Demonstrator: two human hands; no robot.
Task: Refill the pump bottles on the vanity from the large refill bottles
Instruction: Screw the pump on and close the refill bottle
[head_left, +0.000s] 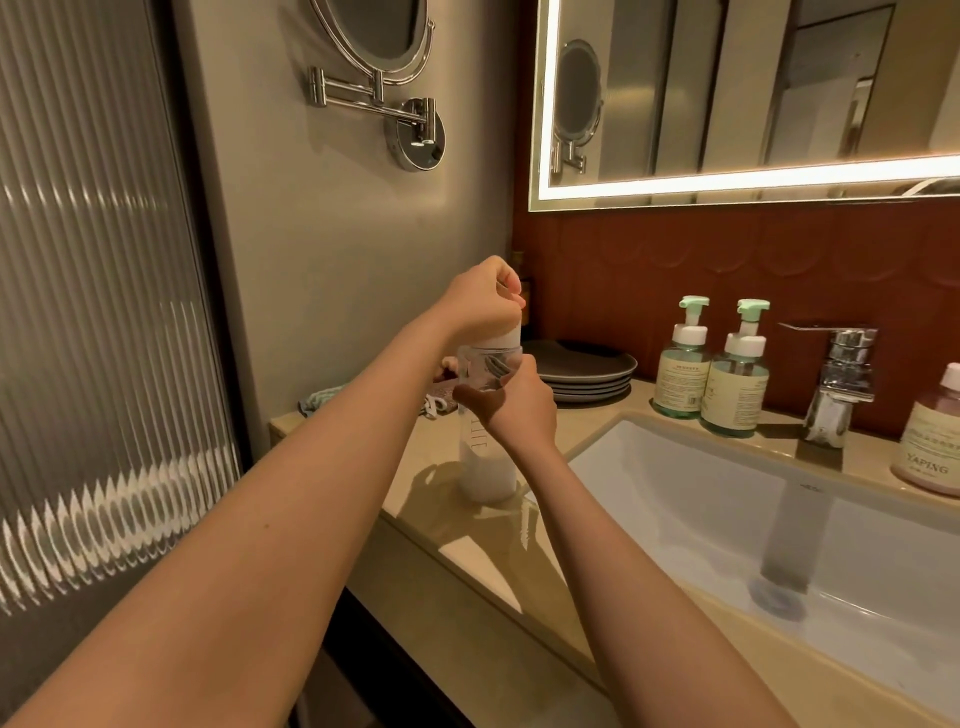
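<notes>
Directly beneath the left hand (485, 296) stands the tall clear bottle (485, 467), upright on the surface (431, 483), its long axis running straight up into my grip. The left fingers (508, 283) are curled down over the white cap (506, 335) and clamped on it from above. Just below them, the right hand (514, 402) wraps the clear shoulder of the bottle from the sink (701, 493) side, its fingers closed round the body to hold it against turning. A little white liquid sits in the bottom of the bottle; the rest looks empty.

I judge this to be the refill bottle, with the cap about to be twisted off. What matters is that cap and body share one vertical line, so the left hand turns about that axis while the right resists.

The two green pump bottles (683, 374) (735, 387) stand touching each other, well off to the right of both hands and further back, beside the tap (841, 384). The right hand is the nearer one to them.
</notes>
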